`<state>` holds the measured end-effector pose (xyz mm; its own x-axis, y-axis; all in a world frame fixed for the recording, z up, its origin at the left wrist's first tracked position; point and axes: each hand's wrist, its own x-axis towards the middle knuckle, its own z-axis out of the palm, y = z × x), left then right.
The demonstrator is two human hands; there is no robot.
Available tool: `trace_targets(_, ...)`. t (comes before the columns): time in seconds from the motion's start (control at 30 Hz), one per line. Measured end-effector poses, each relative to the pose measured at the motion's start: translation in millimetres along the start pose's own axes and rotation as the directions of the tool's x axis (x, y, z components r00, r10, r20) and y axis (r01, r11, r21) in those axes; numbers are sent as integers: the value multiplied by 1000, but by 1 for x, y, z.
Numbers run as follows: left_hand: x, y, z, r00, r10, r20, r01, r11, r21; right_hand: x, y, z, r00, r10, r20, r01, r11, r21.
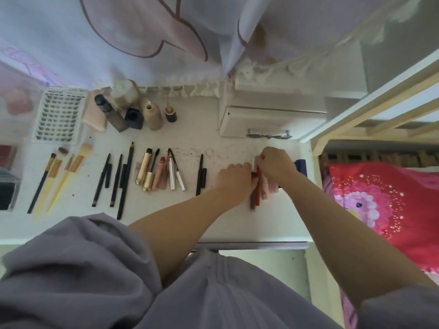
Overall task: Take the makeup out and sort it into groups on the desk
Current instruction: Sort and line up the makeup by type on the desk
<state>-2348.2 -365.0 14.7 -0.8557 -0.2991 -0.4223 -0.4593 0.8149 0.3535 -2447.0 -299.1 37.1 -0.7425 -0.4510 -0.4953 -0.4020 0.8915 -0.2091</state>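
Makeup lies in groups on the white desk. At the right, a row of lip tubes in red, brown and pink lies side by side. My left hand rests curled against the row's left side. My right hand pinches the top of a red tube there. Left of my hands lie a black pencil, mascaras and gold tubes, black eyeliner pencils and several brushes. Foundation bottles stand at the back. A lash card lies far left.
A white box with a metal handle stands at the back right. Palettes lie at the left edge. A dark blue item lies behind my right hand. A curtain hangs at the back; a red bedcover is to the right.
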Motion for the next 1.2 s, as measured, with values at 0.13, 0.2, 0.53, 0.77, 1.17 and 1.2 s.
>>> trace_targets(0.13, 6, 8, 11, 989, -147, -5, 146, 987, -67, 5, -1, 5, 999, -37, 9, 37, 999, 7)
trace_targets(0.2, 5, 8, 9, 978, -211, 5, 210, 968, -135, 5, -4, 4, 999, -45, 17, 45, 999, -11)
trace_targets(0.53, -29, -31, -18, 995, -59, -81, 39, 972, -230, -11, -26, -21, 965, -67, 252, -6, 961, 277)
trace_targets(0.77, -66, -75, -64, 983, 112, -148, -128, 987, -102, -47, -57, -36, 911, -304, 279, 50, 753, 656)
trace_targets(1.17, -91, -117, -96, 970, 170, -175, -187, 979, -84, -86, -97, -55, 908, -361, 212, 232, 855, 464)
trace_targets(1.2, -92, -117, -96, 969, 174, -176, -191, 978, -83, -88, -97, -56, 901, -384, 200, 259, 848, 462)
